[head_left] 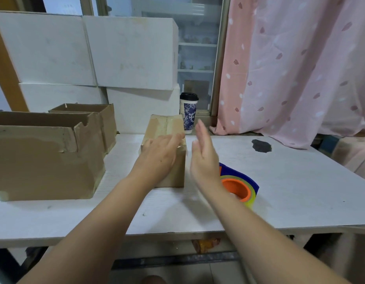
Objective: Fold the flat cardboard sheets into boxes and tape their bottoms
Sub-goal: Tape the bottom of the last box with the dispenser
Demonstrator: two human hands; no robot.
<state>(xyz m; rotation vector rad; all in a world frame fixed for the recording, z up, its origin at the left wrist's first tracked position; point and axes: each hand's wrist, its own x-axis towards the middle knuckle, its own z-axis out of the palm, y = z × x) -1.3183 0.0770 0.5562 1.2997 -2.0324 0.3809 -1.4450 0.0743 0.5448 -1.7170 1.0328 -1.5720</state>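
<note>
1. A small brown box (166, 126) is sitting at frame centre on the white table (290, 191), closed side facing up, with a strip of clear tape running along the top seam.
2. The left hand (159, 158) is lying flat across the near part of the box top, fingers straight and together, not curling round anything.
3. The right hand (204, 152) is hovering edge-on just right of the box, fingers straight, holding nothing. Cannot tell if it is touching the box side.
4. A tape dispenser (242, 186) is lying on the table right of centre with a blue body, orange core and yellowish roll; the right wrist is covering part of it.
5. Two open brown boxes are standing at frame left, the larger one (44, 160) in front and the smaller one (103, 119) just behind it.
6. White cartons (75, 54) are stacking up at upper left. A lidded cup (188, 113) is standing behind the small box.
7. A pink curtain (290, 68) is hanging at upper right.
</note>
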